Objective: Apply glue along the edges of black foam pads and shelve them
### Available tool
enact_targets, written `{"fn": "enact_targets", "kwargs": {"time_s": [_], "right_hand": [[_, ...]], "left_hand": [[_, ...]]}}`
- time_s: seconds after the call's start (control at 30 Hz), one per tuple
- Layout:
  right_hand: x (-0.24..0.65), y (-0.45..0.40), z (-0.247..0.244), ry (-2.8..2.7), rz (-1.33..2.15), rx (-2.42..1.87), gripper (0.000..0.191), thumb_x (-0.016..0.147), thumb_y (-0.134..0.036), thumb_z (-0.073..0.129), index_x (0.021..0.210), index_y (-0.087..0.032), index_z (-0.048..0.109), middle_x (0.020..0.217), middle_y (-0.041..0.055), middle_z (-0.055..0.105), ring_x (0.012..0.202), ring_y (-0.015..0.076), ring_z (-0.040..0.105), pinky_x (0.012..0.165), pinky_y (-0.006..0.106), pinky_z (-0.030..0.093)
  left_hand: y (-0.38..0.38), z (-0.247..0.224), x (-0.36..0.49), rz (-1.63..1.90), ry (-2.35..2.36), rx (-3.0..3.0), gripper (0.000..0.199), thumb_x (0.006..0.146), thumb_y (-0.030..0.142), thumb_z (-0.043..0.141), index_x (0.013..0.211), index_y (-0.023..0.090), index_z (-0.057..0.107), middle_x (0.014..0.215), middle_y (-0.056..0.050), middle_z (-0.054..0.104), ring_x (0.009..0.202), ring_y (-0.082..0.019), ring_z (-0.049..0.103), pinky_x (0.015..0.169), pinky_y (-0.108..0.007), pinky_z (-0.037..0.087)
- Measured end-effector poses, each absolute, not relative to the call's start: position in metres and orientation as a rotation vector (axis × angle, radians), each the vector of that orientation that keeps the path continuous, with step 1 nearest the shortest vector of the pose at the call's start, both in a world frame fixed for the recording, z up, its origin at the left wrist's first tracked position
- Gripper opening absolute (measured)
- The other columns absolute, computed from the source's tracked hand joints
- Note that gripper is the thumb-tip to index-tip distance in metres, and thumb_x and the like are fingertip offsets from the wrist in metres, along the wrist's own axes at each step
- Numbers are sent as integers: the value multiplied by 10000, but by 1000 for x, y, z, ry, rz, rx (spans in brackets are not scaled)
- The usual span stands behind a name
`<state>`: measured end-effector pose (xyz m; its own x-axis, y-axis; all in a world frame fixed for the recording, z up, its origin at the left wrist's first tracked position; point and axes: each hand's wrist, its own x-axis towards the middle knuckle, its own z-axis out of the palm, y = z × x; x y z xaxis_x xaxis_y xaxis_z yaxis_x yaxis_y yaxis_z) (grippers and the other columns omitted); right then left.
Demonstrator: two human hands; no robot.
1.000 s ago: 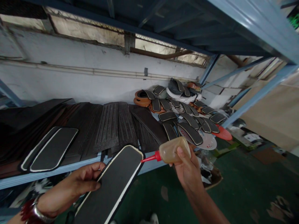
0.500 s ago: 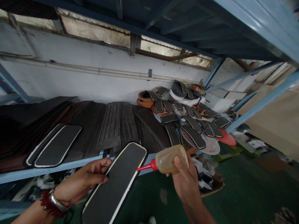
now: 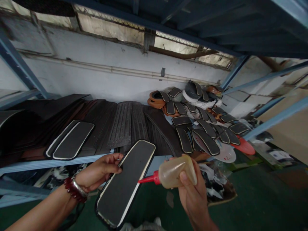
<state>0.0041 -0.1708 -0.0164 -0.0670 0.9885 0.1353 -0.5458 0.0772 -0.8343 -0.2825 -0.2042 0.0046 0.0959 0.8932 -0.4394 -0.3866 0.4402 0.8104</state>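
Note:
My left hand (image 3: 103,171) pinches the left edge of a long dark panel (image 3: 127,179) with rounded corners, a black border and a pale strip along its rim. Tilted, the panel hangs in front of the shelf edge. In my right hand (image 3: 192,189) is a squeeze bottle (image 3: 175,171) of amber, cloudy plastic, held on its side. Its red nozzle (image 3: 146,179) points left, and the tip meets the pale strip on the panel's right edge. The fingers behind the bottle are partly hidden.
Two similar panels (image 3: 73,139) lie on stacked dark sheets (image 3: 96,128) at left. Several more bordered panels (image 3: 205,141) cover the shelf's right side, near orange tape rolls (image 3: 155,101). A blue shelf rail (image 3: 96,158) runs behind my hands. A box of scraps (image 3: 216,189) stands below right.
The nozzle tip has moved down along the panel's right edge toward me. The view has shifted, so the shelf appears farther right; both hands keep their holds.

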Motion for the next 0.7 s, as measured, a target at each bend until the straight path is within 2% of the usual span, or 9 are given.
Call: {"fn": "enact_targets", "kwargs": {"time_s": [0.43,0.7], "right_hand": [[8,-187,-28,-1093,1540,-542,510,911,-302,724,1353,-275,471,1233,150,630,1101,358,642,896,555,552],[5,-194,-25,-1125,1536,-541,525,904,-334,734,1345,-268,458,1207,139,637,1093,353,643,917,575,544]], "left_hand": [[-195,8,-283,1063,1200,522,305,492,92,825,760,164,699,711,-46,773,609,-194,718,603,-279,582],[-188,7,-284,1113,1226,482,257,480,66,790,695,149,677,650,-38,750,544,-175,687,536,-258,570]]}}
